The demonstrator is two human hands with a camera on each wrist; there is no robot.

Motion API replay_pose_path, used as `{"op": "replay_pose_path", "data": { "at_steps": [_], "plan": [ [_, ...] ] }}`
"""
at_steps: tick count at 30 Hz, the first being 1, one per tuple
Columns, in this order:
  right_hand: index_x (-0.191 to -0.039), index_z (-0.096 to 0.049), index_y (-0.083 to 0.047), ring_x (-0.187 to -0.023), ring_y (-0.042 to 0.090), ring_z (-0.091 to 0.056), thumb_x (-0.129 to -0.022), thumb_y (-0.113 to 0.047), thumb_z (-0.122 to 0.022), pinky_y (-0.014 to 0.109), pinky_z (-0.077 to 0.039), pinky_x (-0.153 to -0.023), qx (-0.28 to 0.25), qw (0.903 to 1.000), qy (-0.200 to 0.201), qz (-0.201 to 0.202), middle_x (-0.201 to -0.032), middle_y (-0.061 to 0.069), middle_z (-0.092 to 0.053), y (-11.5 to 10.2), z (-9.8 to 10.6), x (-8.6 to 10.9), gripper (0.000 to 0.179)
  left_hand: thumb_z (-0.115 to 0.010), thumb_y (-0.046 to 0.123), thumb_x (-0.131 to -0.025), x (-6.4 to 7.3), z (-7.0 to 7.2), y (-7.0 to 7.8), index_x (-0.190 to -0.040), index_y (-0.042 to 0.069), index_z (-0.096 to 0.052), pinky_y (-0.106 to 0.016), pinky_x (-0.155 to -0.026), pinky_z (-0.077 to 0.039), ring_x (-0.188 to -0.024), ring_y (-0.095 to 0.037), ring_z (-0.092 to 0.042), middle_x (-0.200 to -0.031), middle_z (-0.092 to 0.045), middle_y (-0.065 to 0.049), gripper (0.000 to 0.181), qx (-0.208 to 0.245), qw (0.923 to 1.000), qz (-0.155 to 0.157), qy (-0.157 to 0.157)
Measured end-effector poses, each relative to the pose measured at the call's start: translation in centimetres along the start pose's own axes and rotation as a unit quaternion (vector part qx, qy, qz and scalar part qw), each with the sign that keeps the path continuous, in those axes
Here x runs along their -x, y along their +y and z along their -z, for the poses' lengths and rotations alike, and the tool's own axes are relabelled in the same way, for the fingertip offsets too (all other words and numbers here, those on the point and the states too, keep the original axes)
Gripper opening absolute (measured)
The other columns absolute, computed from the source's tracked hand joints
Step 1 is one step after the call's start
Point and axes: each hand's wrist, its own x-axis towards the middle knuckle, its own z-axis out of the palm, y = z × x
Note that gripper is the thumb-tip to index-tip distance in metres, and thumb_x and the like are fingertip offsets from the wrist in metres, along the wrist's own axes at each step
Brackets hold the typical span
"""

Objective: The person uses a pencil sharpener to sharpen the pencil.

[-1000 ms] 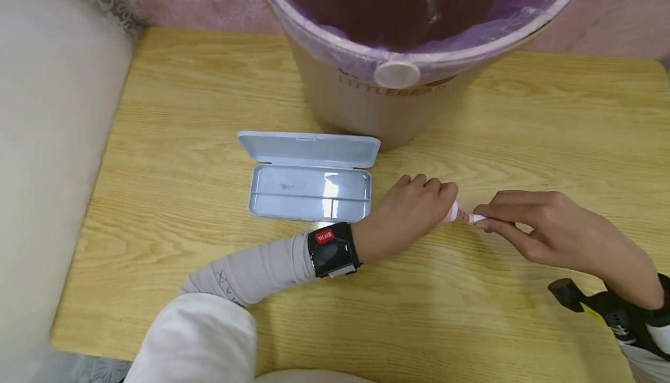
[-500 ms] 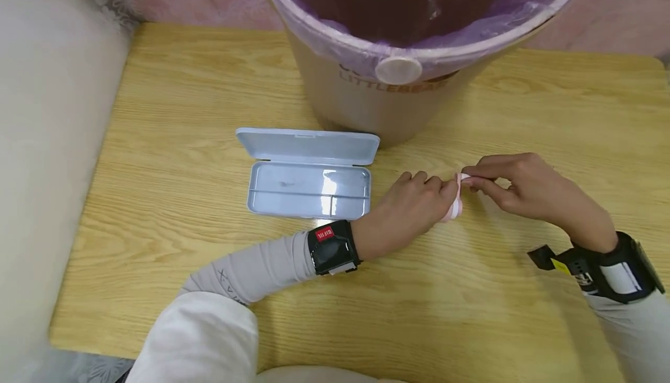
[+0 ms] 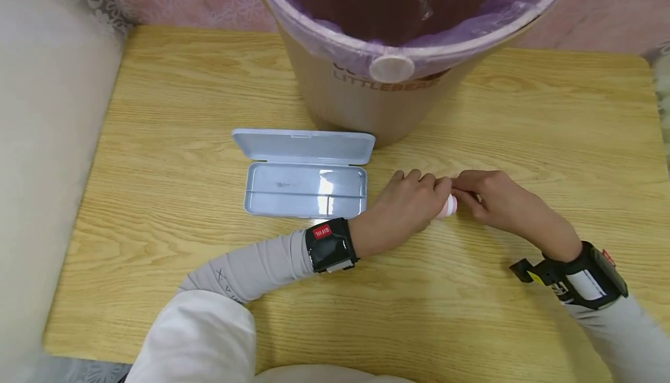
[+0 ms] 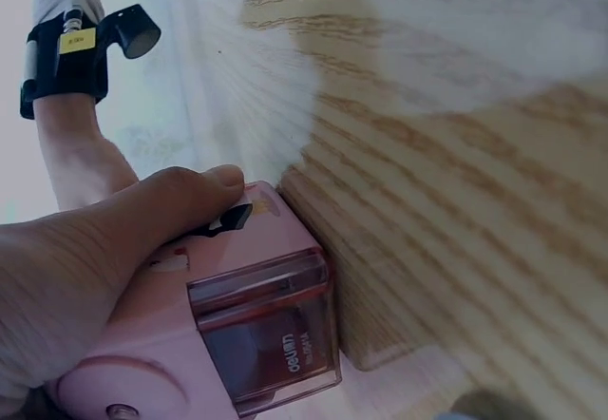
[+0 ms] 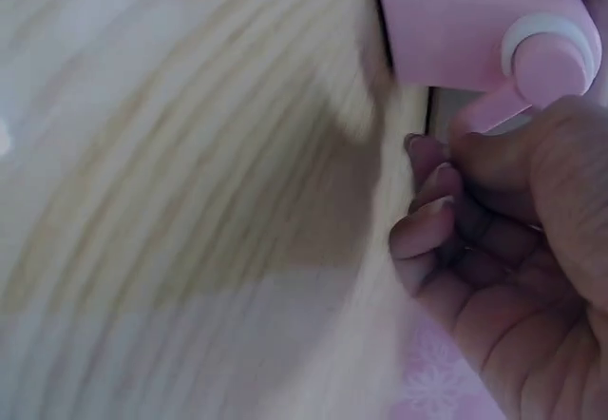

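A pink crank pencil sharpener (image 5: pixel 442 40) sits on the wooden table, mostly hidden under my left hand (image 3: pixel 400 211) in the head view. That hand grips its body from above, the thumb lying along one edge in the left wrist view. A clear shavings drawer (image 4: pixel 271 334) shows on one side. My right hand (image 3: pixel 499 200), at the other side, pinches the end of the pink crank arm (image 5: pixel 494 111) between thumb and fingers. A white ring surrounds the crank's hub (image 5: pixel 549 68).
A light-blue pencil case (image 3: pixel 282 181) lies with its lid up, left of my left hand. Behind it stands a tall beige bin (image 3: pixel 361 104) with a purple liner. A white wall (image 3: pixel 47 156) borders the table's left side.
My right hand has swung the crank around, going up from the lower right, then left toward my left hand. The left hand holds the sharpener in place.
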Motion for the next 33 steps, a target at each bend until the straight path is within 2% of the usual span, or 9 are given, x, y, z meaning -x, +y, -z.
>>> {"op": "replay_pose_path", "data": {
  "at_steps": [3, 7, 15, 17, 19, 22, 24, 28, 33],
  "plan": [
    [-0.088, -0.071, -0.007, -0.065, -0.001, -0.041, -0.079, 0.009, -0.076, 0.025, -0.041, -0.057, 0.002, 1.0, -0.006, 0.002, -0.077, -0.005, -0.06, -0.3, -0.4, 0.4, 0.019, -0.052, 0.013, -0.102, -0.1, 0.0, 0.1, -0.103, 0.018, -0.058, -0.024, -0.064, -0.047, -0.072, -0.01, -0.059, -0.084, -0.065, 0.006, 0.007, 0.001, 1.0, 0.005, 0.007],
    [-0.085, -0.068, -0.012, -0.065, -0.003, -0.038, -0.081, 0.006, -0.076, 0.022, -0.038, -0.058, -0.009, 0.9998, -0.007, 0.017, -0.075, -0.009, -0.056, -1.0, -1.2, 1.4, 0.02, -0.055, 0.014, -0.1, -0.2, -0.1, 0.1, -0.1, 0.018, -0.057, -0.024, -0.063, -0.047, -0.071, -0.011, -0.058, -0.083, -0.064, 0.006, 0.004, 0.012, 0.9998, 0.013, 0.008],
    [-0.094, -0.073, -0.011, -0.065, -0.009, -0.036, -0.097, -0.01, -0.067, 0.013, -0.035, -0.057, -0.026, 0.9988, 0.018, 0.038, -0.077, -0.013, -0.056, -3.7, -1.5, 3.6, 0.006, -0.046, 0.01, -0.103, -0.2, -0.1, 0.1, -0.099, 0.019, -0.057, -0.023, -0.063, -0.046, -0.07, -0.01, -0.058, -0.081, -0.062, 0.007, 0.015, 0.005, 0.9999, 0.014, 0.002],
    [-0.096, -0.074, -0.009, -0.066, -0.01, -0.038, -0.101, -0.015, -0.064, 0.012, -0.036, -0.058, -0.022, 0.9986, 0.025, 0.041, -0.077, -0.012, -0.057, -4.4, -1.1, 4.0, 0.013, -0.045, 0.008, -0.103, -0.2, -0.1, 0.1, -0.099, 0.019, -0.057, -0.023, -0.062, -0.046, -0.07, -0.01, -0.057, -0.081, -0.062, 0.007, 0.017, 0.004, 0.9999, 0.013, 0.001],
    [-0.099, -0.075, -0.006, -0.066, -0.01, -0.038, -0.107, -0.024, -0.054, 0.01, -0.036, -0.058, -0.016, 0.998, 0.039, 0.047, -0.078, -0.012, -0.058, -5.1, -0.5, 4.4, 0.029, -0.044, 0.008, -0.103, -0.1, -0.1, 0.1, -0.098, 0.018, -0.057, -0.023, -0.062, -0.046, -0.069, -0.009, -0.056, -0.08, -0.062, 0.007, 0.018, 0.003, 0.9999, 0.012, 0.002],
    [-0.096, -0.075, -0.004, -0.065, -0.009, -0.037, -0.111, -0.036, -0.039, 0.01, -0.035, -0.056, 0.013, 0.9952, 0.071, 0.065, -0.076, -0.011, -0.055, -5.8, 0.6, 4.5, 0.051, -0.043, 0.007, -0.104, 0.0, -0.2, 0.1, -0.097, 0.018, -0.056, -0.022, -0.062, -0.045, -0.069, -0.009, -0.056, -0.079, -0.061, 0.007, 0.019, -0.005, 0.9999, 0.009, 0.012],
    [-0.093, -0.075, -0.002, -0.064, -0.007, -0.035, -0.111, -0.039, -0.033, 0.01, -0.034, -0.055, 0.036, 0.9925, 0.089, 0.076, -0.074, -0.011, -0.053, -6.1, 1.3, 4.3, 0.059, -0.042, 0.006, -0.104, 0.1, -0.2, 0.1, -0.097, 0.018, -0.056, -0.022, -0.061, -0.044, -0.069, -0.008, -0.056, -0.078, -0.061, 0.007, 0.02, -0.009, 0.9998, 0.007, 0.015],
    [-0.091, -0.076, 0.0, -0.062, -0.005, -0.036, -0.112, -0.038, -0.033, 0.011, -0.034, -0.054, 0.057, 0.9893, 0.099, 0.09, -0.073, -0.008, -0.055, -6.0, 2.5, 3.8, 0.061, -0.041, 0.005, -0.106, 0.1, -0.1, 0.0, -0.099, 0.018, -0.055, -0.021, -0.062, -0.042, -0.07, -0.008, -0.054, -0.079, -0.061, 0.007, 0.021, -0.006, 1.0, -0.001, 0.005],
    [-0.093, -0.076, 0.003, -0.061, -0.001, -0.042, -0.111, -0.041, -0.036, 0.017, -0.039, -0.054, 0.062, 0.9869, 0.122, 0.086, -0.077, -0.001, -0.063, -4.2, 4.0, 2.6, 0.062, -0.039, 0.007, -0.107, 0.0, 0.0, 0.0, -0.099, 0.018, -0.054, -0.022, -0.062, -0.04, -0.07, -0.008, -0.052, -0.081, -0.061, 0.007, 0.02, -0.007, 0.9999, -0.014, -0.003]
  ]
}}
